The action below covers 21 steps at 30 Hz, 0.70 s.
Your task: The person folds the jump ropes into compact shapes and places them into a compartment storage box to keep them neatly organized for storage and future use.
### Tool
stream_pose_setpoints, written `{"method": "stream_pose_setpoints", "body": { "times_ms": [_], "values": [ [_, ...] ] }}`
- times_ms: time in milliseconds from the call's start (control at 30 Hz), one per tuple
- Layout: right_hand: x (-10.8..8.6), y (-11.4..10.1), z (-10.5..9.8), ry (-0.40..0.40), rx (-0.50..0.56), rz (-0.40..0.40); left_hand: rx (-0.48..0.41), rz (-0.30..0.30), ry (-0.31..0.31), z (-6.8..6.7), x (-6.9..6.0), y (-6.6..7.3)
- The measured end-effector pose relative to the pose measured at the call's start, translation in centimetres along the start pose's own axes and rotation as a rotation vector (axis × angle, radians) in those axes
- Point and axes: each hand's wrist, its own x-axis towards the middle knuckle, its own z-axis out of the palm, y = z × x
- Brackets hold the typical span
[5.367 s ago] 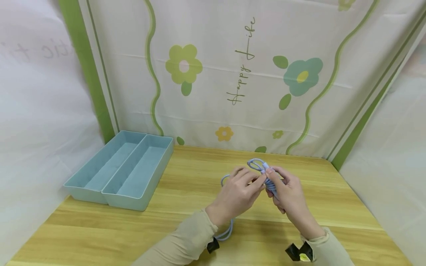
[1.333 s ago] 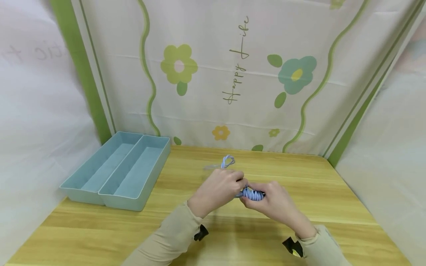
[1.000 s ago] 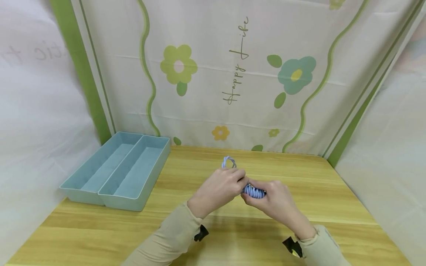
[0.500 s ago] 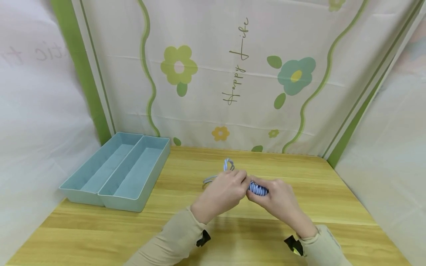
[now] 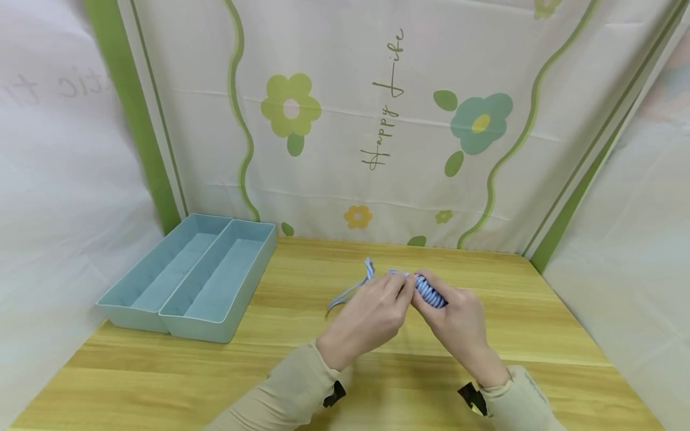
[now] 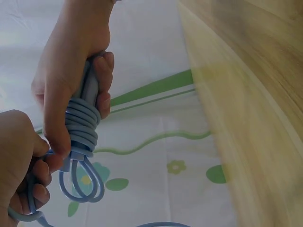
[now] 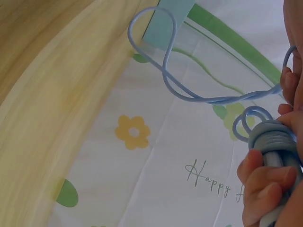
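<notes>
A blue cord is wound in tight turns into a bundle (image 5: 429, 292), which the right hand (image 5: 458, 317) grips with the fingers curled round it. At the end of the bundle, the left hand (image 5: 372, 311) pinches the cord. In the left wrist view, the coils (image 6: 83, 125) wrap round folded lengths, and small loops (image 6: 84, 182) stick out beyond them. A long twisted loop (image 7: 208, 100) of cord trails from the left hand in the right wrist view. The left fingertips are partly hidden in the head view.
Two light blue trays (image 5: 215, 323) stand side by side at the left of the wooden table (image 5: 162, 383). A white curtain (image 5: 334, 155) printed with flowers and lettering hangs behind the table, with white cloth at both sides.
The cord is more tightly wound than several seconds ago. Over the last half second both hands have shifted slightly right, the bundle has tilted, and small loops now show above the left fingers.
</notes>
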Motion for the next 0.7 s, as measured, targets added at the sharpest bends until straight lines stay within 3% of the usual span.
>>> {"method": "stream_pose_setpoints", "body": {
  "times_ms": [133, 367, 533, 700],
  "values": [
    [-0.08, -0.01, 0.31, 0.045, 0.017, -0.015, -0.057, 0.001, 0.060, 0.12, -0.03, -0.11],
    [-0.22, -0.13, 0.77, 0.043, 0.084, -0.026, -0.083, 0.033, 0.088, 0.19, -0.14, -0.43],
    [-0.18, -0.53, 0.53, 0.014, 0.212, 0.049, -0.125, 0.035, 0.114, 0.15, -0.10, -0.45],
    [0.02, -0.86, 0.21, 0.052, 0.268, 0.124, -0.188, -0.003, 0.202, 0.36, 0.20, 0.03]
  ]
}}
